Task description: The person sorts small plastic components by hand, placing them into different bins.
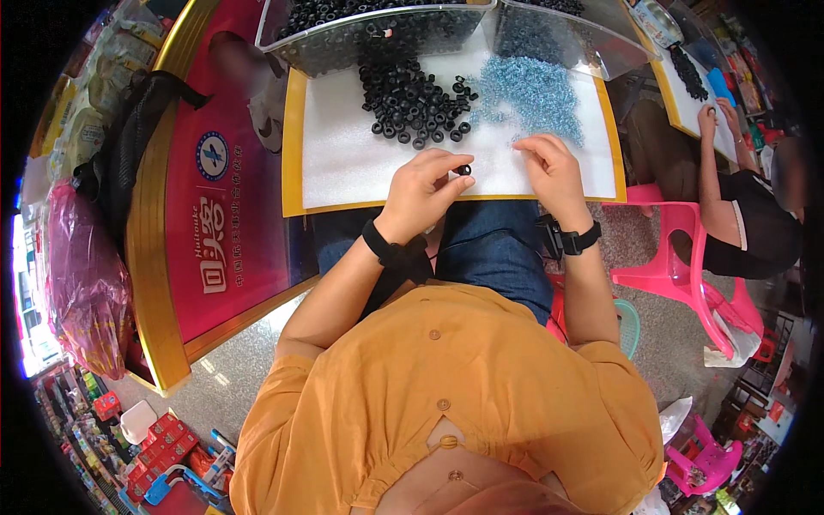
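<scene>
Over the near edge of the white board [343,176], my left hand [422,190] pinches a small black ring-shaped part [463,170] between thumb and fingertips. To its right, my right hand [552,176] has its thumb and fingers brought together; whatever they hold, if anything, is too small to make out. A heap of black ring-shaped parts [410,107] spreads over the board beyond my left hand. Beyond my right hand lies a pile of small pale-blue glassy pieces [542,96], its lower edge close to my fingertips.
Two clear plastic bins, one with black parts [378,43] and one with bluish pieces [530,34], stand at the board's far side. A pink-sided counter [232,206] is on the left. At the right, another person [747,206] works at a similar board beside a pink chair [678,249].
</scene>
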Available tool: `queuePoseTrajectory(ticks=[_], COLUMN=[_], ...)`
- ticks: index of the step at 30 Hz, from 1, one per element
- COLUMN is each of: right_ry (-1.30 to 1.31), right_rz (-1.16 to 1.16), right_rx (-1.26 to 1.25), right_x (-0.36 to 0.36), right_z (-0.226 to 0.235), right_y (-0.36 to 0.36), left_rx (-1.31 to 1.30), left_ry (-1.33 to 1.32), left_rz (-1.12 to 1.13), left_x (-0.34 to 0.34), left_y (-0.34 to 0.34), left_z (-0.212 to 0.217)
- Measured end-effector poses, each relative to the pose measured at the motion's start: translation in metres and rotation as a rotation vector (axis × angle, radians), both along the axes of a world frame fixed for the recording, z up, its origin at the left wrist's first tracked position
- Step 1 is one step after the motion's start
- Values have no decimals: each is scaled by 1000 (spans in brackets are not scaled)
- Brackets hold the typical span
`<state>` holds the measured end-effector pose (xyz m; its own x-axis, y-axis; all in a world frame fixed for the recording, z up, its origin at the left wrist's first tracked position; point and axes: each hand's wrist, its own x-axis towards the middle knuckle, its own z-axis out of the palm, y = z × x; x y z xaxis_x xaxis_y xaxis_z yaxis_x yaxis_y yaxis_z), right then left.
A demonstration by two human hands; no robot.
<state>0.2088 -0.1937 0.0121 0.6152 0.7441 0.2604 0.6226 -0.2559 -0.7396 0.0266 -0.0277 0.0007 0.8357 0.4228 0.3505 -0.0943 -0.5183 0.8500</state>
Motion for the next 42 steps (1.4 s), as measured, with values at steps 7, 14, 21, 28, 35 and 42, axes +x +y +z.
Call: queuePoseTrajectory(ticks=[7,14,21,28,35,42], right_ry=[-45,-217,113,194,219,705], right_rz=[-57,4,156,154,179,225], right_rx=[-9,-103,6,18,-57,63], right_x=[3,-1,-36,-47,-47,-45], right_z=[1,-3,22,21,22,8], right_y=[0,11,23,31,29,36], left_rx=[-8,8,3,-6,31,-73], left_ry=[-1,8,45,35,14,-7], left_rz=[-18,-17,6,21,14,17], left_x=[-2,-1,0,1,1,-2], left_y=[0,1,1,1,1,3], left_z=[0,0,2,-2,-4,-4])
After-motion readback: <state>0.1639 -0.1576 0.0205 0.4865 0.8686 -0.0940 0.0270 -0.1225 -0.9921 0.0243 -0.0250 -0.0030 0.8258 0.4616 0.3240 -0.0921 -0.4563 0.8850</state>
